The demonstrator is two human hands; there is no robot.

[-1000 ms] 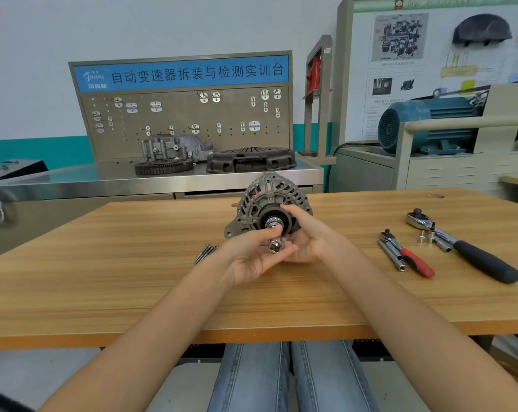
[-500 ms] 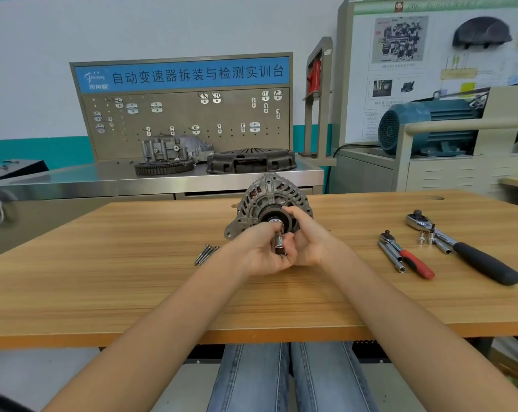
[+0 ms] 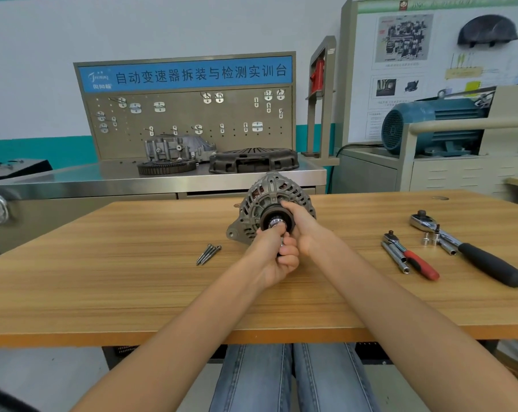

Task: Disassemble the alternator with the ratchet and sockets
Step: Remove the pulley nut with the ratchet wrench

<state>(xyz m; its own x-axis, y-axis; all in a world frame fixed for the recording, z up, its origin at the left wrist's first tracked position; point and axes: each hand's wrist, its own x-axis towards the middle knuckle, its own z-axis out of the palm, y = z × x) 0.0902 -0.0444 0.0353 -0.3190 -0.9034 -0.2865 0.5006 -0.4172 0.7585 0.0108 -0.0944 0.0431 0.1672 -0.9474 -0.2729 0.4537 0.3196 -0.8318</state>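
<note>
Wooden table [image 3: 103,278] in a workshop, with an alternator [image 3: 269,200] standing on it near the middle.

Left hand [image 3: 277,252] has its fingers curled around a small shiny socket [image 3: 274,223] at the alternator's hub. Right hand [image 3: 304,226] grips the black pulley [image 3: 265,217]. Four long bolts [image 3: 208,254] lie just left of the hands; a red-handled ratchet [image 3: 412,257] and a black-handled ratchet [image 3: 472,254] lie well apart to the right.

Socket [image 3: 281,246] mostly inside left hand [image 3: 274,252]
</note>
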